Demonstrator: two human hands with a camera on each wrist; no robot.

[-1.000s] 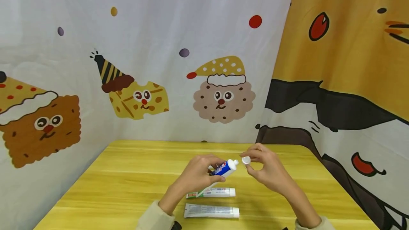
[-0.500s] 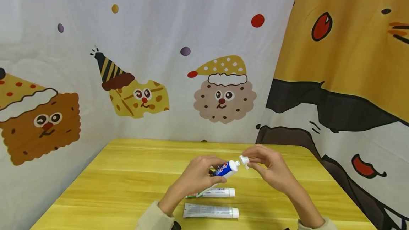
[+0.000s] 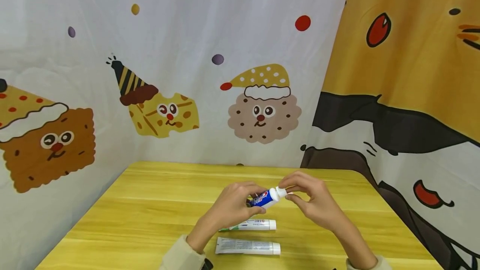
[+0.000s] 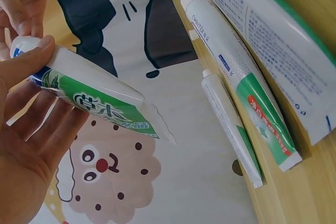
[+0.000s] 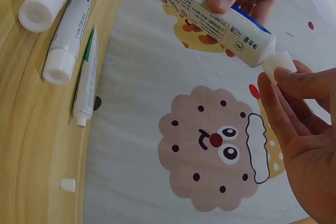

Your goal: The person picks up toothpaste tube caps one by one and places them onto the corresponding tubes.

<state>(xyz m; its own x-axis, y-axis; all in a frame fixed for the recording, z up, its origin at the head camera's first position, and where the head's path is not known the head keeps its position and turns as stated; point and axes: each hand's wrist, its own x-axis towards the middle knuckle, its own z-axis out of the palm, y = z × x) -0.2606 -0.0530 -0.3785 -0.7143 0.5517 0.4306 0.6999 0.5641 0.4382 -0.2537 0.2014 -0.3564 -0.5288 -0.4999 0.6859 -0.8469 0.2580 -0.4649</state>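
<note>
My left hand (image 3: 230,205) grips a blue, white and green toothpaste tube (image 3: 262,198) near its shoulder, tilted with the mouth up and to the right. Between thumb and fingers, my right hand (image 3: 316,199) pinches a white cap (image 5: 277,65), which sits at the tube's mouth in the right wrist view. The green lettered side and flat crimped end of the tube show in the left wrist view. Below the hands, a white and green toothpaste tube (image 3: 258,224) and a silvery-white one (image 3: 247,246) lie side by side on the table.
A smaller capless-looking tube (image 5: 86,80) lies farther back on the wooden table (image 3: 168,186), hidden by the hands in the head view. A small loose white cap (image 5: 67,184) stands near the table's far edge. A printed cartoon curtain (image 3: 210,20) hangs behind.
My right hand has turned the cap and brought it left onto the mouth of the tube. The left hand keeps its hold with hardly any movement.
</note>
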